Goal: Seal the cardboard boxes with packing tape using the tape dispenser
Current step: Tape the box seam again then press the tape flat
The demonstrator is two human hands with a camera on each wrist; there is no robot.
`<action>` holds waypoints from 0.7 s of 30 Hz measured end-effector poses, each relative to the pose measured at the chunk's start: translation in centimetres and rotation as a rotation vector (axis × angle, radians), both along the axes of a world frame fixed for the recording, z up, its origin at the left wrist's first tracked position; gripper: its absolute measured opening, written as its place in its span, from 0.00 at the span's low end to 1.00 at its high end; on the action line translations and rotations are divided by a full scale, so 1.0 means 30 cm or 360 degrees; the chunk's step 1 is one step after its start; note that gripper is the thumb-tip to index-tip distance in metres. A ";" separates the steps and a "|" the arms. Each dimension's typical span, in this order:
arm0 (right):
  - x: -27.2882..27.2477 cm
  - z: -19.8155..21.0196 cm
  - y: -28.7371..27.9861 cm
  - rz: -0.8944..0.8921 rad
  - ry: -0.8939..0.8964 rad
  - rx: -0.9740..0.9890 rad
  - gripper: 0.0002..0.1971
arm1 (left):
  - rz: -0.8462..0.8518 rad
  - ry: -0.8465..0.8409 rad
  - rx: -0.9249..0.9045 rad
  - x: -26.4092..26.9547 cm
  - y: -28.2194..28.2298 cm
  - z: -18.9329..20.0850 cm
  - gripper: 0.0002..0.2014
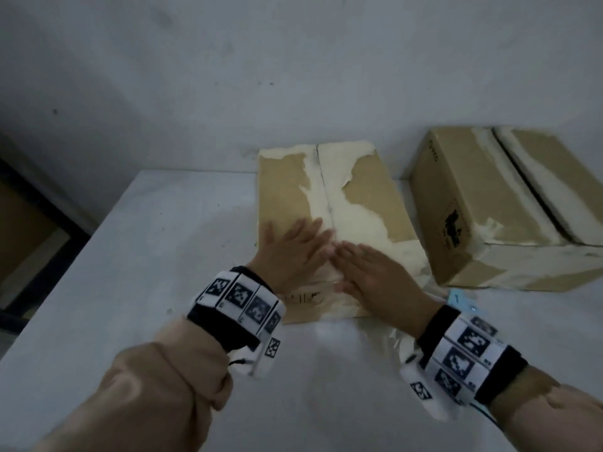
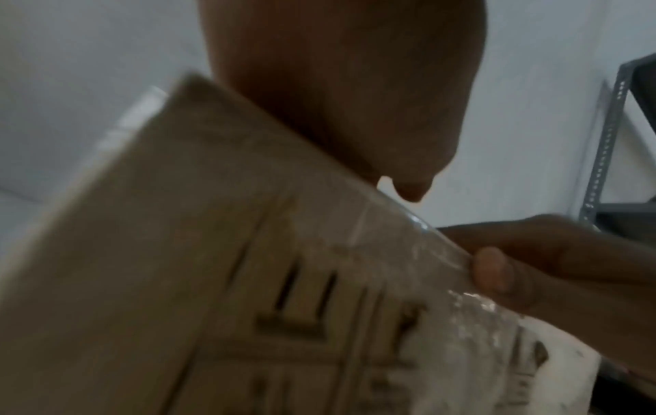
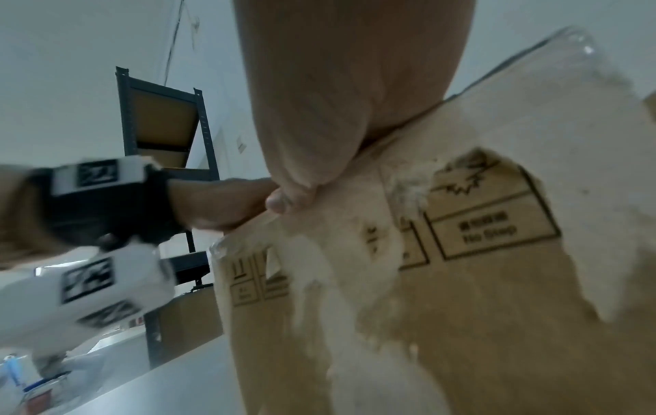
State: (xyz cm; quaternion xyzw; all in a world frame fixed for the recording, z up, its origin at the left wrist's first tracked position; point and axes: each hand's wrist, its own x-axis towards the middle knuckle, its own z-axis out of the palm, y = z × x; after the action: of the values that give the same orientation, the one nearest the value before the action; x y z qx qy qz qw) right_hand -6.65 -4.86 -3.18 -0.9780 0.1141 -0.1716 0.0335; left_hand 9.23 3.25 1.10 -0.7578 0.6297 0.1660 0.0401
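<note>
Head view showed the left hand (image 1: 290,252) and right hand (image 1: 375,275) lying flat, fingers straight, on the near cardboard box (image 1: 365,197) on the table (image 1: 163,256), where pressing outward from the seam should, I judged, best bed the tape.

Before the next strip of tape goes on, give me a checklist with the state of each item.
1. Near box sits flat on the table: ok.
2. Top flaps meet along the middle seam: ok.
3. Left hand lies flat on the lid, fingers straight: ok.
4. Right hand lies flat beside it, fingers straight, thumb over the front edge: ok.
5. Tape dispenser ready to hand: not ok, neither hand holds it and no view plainly shows it.
6. Second box stands apart to the right, its top seam gaping: not ok, not sealed yet.
</note>
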 end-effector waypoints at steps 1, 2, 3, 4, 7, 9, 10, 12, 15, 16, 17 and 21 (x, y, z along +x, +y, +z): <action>-0.004 -0.016 0.010 0.0033 -0.0135 -0.0024 0.26 | -0.0041 -0.0004 0.0095 0.013 -0.032 0.012 0.26; -0.006 -0.024 0.021 0.0062 -0.0255 -0.0049 0.21 | -0.0073 -0.0023 0.0164 0.028 -0.057 0.021 0.27; -0.007 -0.038 0.026 0.0085 -0.0344 -0.0076 0.18 | -0.0106 -0.0059 0.0221 0.044 -0.078 0.026 0.27; -0.008 -0.046 0.029 0.0109 -0.0386 -0.0092 0.16 | -0.0142 -0.0113 0.0275 0.056 -0.092 0.028 0.27; -0.014 -0.052 0.010 0.0223 -0.0400 -0.0096 0.13 | -0.0289 -0.0224 0.0409 0.074 -0.107 0.042 0.30; -0.034 -0.048 -0.027 0.0253 -0.0388 -0.0074 0.16 | -0.0351 -0.0217 0.0453 0.083 -0.106 0.057 0.32; -0.051 -0.043 -0.046 0.0250 -0.0365 -0.0050 0.18 | -0.0374 -0.0211 0.0460 0.089 -0.103 0.066 0.32; -0.090 -0.044 -0.084 0.0225 -0.0322 -0.0012 0.19 | -0.0386 -0.0176 0.0460 0.107 -0.102 0.085 0.32; -0.130 -0.051 -0.109 0.0211 -0.0282 0.0024 0.15 | -0.0308 -0.0120 0.0467 0.136 -0.126 0.110 0.34; -0.136 -0.050 -0.111 0.0213 -0.0278 0.0047 0.15 | -0.0276 -0.0128 0.0438 0.144 -0.146 0.113 0.34; -0.141 -0.045 -0.111 0.0205 -0.0272 0.0085 0.16 | -0.0250 -0.0135 0.0403 0.151 -0.171 0.113 0.34; -0.175 -0.053 -0.082 -0.0026 -0.0242 0.0041 0.17 | -0.0315 -0.0235 0.0349 0.172 -0.251 0.079 0.34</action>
State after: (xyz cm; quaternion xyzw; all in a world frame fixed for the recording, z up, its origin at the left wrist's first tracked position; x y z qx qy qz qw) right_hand -11.91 -7.32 -4.77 -0.9606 0.1213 -0.2442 0.0532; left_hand 14.38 -4.29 3.47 -0.6932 0.6748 0.1729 0.1849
